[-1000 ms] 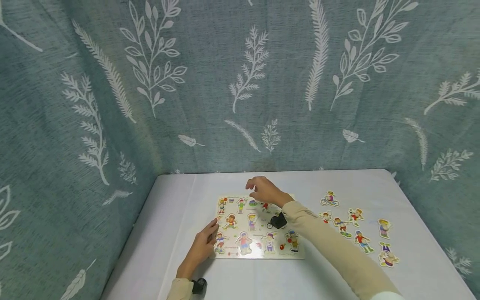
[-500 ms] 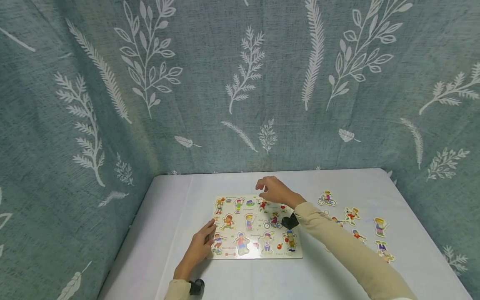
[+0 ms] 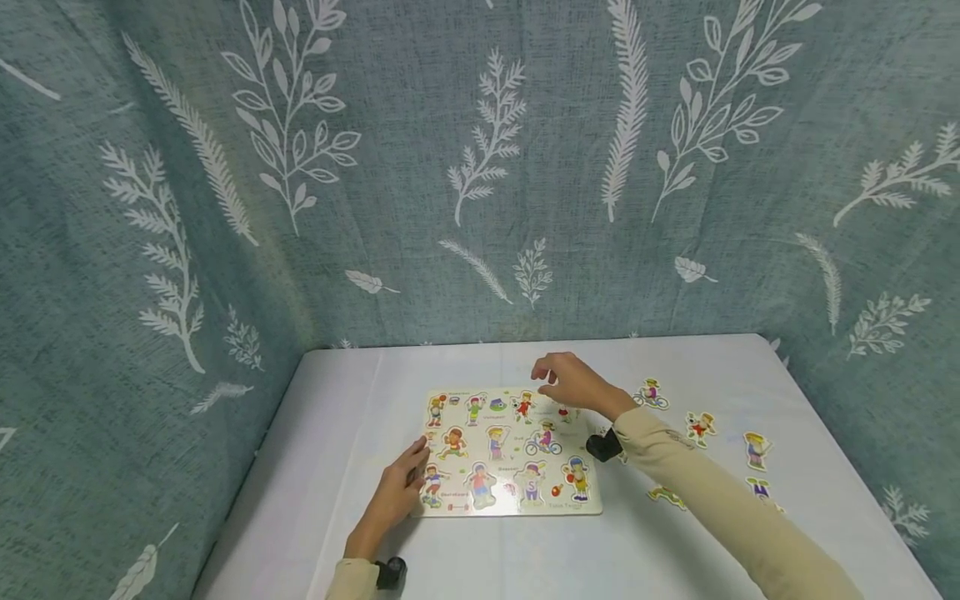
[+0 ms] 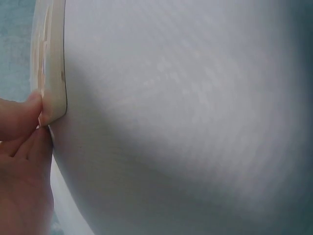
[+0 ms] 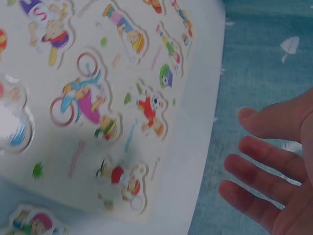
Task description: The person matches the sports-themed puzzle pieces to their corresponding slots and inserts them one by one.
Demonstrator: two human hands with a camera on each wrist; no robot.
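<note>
A pale puzzle board point(image 3: 506, 507) printed with children playing sports lies on the white table. My left hand point(image 3: 393, 496) holds its left edge; in the left wrist view the thumb point(image 4: 22, 117) and fingers pinch the board's corner. Over the board's far right corner hovers my right hand point(image 3: 577, 383), fingers loosely bent and nothing between them. The right wrist view shows that hand point(image 5: 274, 161) apart from the board, beside the cyclist picture point(image 5: 88, 100) and the soccer picture point(image 5: 149, 110).
Loose figure pieces lie right of the board: a cyclist point(image 3: 650, 393), a red-shirted figure point(image 3: 701, 428), a golfer point(image 3: 757, 451) and a purple-legged figure point(image 3: 759, 487). The right sleeve point(image 3: 697, 479) covers others. A leaf-patterned curtain point(image 3: 397, 200) stands behind the table.
My right hand has moved to the right across the board's far edge, uncovering the soccer and cyclist pictures. Its sleeve now hides more loose pieces. The left hand stays at the board's edge.
</note>
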